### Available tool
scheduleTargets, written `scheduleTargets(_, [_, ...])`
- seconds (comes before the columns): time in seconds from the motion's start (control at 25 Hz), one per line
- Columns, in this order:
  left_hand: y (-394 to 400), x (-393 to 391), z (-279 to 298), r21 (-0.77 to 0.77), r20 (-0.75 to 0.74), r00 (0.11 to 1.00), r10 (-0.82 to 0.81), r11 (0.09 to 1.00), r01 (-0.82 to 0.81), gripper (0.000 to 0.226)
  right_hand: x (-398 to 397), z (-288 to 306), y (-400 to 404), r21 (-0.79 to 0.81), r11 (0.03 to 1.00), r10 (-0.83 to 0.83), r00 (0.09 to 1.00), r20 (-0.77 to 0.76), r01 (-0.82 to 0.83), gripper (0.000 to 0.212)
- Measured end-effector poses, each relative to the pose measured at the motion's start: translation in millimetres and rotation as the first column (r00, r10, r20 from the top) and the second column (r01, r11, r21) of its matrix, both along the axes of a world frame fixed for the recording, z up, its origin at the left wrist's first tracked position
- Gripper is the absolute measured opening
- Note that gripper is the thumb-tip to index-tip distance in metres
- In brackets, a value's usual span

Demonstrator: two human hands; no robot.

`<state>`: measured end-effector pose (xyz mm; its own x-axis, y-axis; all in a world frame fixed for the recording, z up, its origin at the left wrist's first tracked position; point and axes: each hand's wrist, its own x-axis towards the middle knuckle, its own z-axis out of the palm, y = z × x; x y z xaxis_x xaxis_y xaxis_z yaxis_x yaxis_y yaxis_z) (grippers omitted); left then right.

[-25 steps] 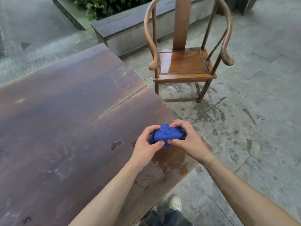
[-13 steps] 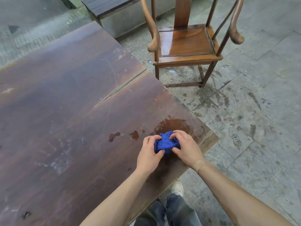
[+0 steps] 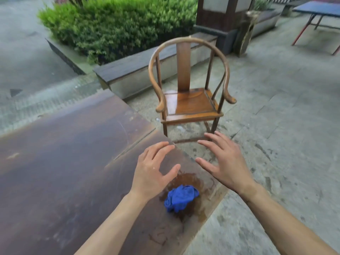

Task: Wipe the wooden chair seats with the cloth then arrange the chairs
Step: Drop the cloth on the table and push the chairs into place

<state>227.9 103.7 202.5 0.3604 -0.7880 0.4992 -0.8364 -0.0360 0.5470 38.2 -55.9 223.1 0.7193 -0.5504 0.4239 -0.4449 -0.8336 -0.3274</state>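
Both the left hand and right hand were spread, holding nothing, above the blue cloth crumpled on the wet table just below them, the wooden chair standing beyond their fingertips.

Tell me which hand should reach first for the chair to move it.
Right, probably. The right hand is open over the paving, directly in front of the wooden armchair. The left hand, also open, hovers over the table corner near the blue cloth.
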Motion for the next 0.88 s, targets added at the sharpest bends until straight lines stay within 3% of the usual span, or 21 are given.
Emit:
scheduleTargets(0.12, [-6.5,13.6,54.2,-0.105,0.218,0.976,-0.017,0.994,0.041,0.052,-8.2,48.6,-1.7,-0.160,0.986,-0.035,0.998,0.052,0.043,0.053])
scheduleTargets(0.28, [-10.2,25.3,90.3,-0.166,0.332,0.943,0.008,0.985,0.050,0.057,-23.3,82.2,-2.6,-0.259,0.962,-0.064,0.993,0.101,0.088,0.054])
scheduleTargets(0.6, [-57.7,3.2,91.8,-0.189,0.324,0.942,-0.090,0.969,0.158,0.057,-72.0,89.1,-17.5,-0.274,0.930,-0.227,0.968,0.102,0.247,0.055])
scheduleTargets(0.88, [-150.0,-58.5,90.3,-0.186,0.318,0.911,-0.262,0.925,0.331,0.056,-156.5,79.6,-65.0,-0.249,0.870,-0.408,0.905,0.124,0.426,0.054])
